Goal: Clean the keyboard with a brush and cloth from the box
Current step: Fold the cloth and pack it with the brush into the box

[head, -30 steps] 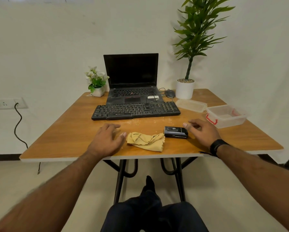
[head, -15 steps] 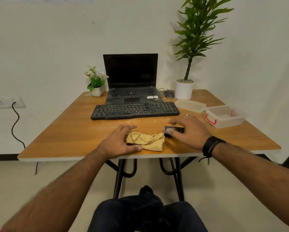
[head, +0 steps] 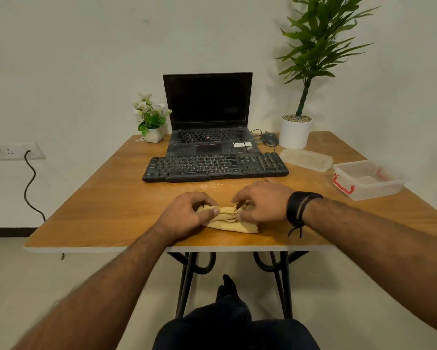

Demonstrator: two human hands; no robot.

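Observation:
A crumpled yellow cloth (head: 228,222) lies near the table's front edge. My left hand (head: 187,213) pinches its left end between thumb and fingers. My right hand (head: 265,204) grips its right end with curled fingers. The small black brush is out of sight; my right hand covers the spot beside the cloth. The black keyboard (head: 215,168) lies just beyond both hands, with pale crumbs on the wood in front of it. The clear plastic box (head: 374,192) with red clips stands open at the right, its lid (head: 306,159) behind it.
An open black laptop (head: 207,104) sits behind the keyboard on the wooden table (head: 111,203). A mouse (head: 269,138) and a tall plant in a white pot (head: 294,132) stand at the back right. A small flower pot (head: 151,117) is at the back left.
My left hand slid right onto the cloth's left end and closed on it. My right hand moved left over the black brush to the cloth's right end, so the brush is now hidden.

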